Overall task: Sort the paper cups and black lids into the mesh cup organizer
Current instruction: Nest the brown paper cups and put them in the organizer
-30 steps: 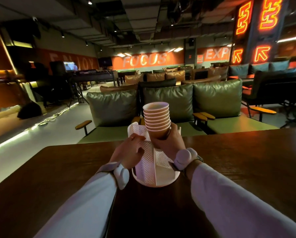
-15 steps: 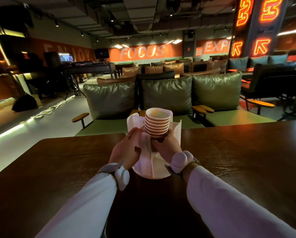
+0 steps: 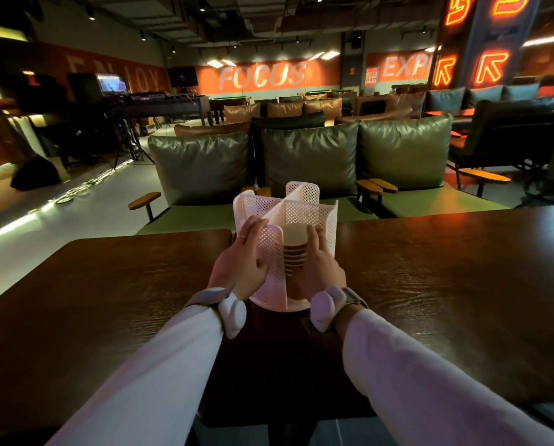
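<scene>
Dark wooden table [image 3: 108,300], with the mesh organizer [image 3: 304,214] standing upright between the two hands.
Cups [image 3: 294,259] form one stack with its long axis vertical, set low in the compartment nearest the person. The right hand [image 3: 320,272] is the nearer one, and its fingers curl round the stack. The left hand [image 3: 240,268] grips the mesh wall on the other side of this compartment. I judge the right hand should let go and leave straight upward, along the stack.

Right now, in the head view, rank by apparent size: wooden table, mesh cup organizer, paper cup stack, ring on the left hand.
1. wooden table, largest by far.
2. mesh cup organizer.
3. paper cup stack, partly hidden by mesh and the right hand.
4. ring on the left hand, tiny.
</scene>
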Motion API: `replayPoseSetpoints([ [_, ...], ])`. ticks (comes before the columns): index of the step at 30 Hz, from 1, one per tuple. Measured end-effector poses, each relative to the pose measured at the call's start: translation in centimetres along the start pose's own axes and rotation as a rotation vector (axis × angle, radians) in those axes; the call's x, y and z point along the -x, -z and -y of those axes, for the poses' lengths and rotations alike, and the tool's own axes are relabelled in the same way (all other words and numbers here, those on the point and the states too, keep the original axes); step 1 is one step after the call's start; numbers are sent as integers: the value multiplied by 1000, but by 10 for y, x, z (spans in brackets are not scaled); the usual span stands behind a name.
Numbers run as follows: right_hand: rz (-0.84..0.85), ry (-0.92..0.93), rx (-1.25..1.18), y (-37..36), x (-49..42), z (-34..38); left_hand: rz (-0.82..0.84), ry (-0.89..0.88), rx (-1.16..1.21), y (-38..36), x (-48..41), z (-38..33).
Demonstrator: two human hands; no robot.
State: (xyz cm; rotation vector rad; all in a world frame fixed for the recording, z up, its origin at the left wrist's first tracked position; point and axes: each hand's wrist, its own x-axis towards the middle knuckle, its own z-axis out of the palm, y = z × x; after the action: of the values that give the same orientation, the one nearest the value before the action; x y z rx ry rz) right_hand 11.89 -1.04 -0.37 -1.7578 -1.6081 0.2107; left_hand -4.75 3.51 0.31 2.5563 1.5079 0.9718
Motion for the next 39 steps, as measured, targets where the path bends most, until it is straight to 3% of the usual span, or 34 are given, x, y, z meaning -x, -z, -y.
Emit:
replayPoseSetpoints([
  [7,-20,252,312,2,-10,-16,21,26,6,3,1,-5],
  [15,6,268,217,-1,-22,-38,49,7,-35,5,3,-8],
  [19,-70,308,81,-2,-19,-38,33,37,-22,1,5,-12],
  [26,-163,284,-33,12,11,-42,23,89,-25,-9,8,-21],
  [32,-95,206,-20,23,25,-61,-60,151,101,-18,25,-27],
  [36,-41,147,-38,22,30,-75,-66,296,251,-33,48,-26],
  [39,90,47,-79,15,34,-82,-3,421,287,-48,65,-28],
])
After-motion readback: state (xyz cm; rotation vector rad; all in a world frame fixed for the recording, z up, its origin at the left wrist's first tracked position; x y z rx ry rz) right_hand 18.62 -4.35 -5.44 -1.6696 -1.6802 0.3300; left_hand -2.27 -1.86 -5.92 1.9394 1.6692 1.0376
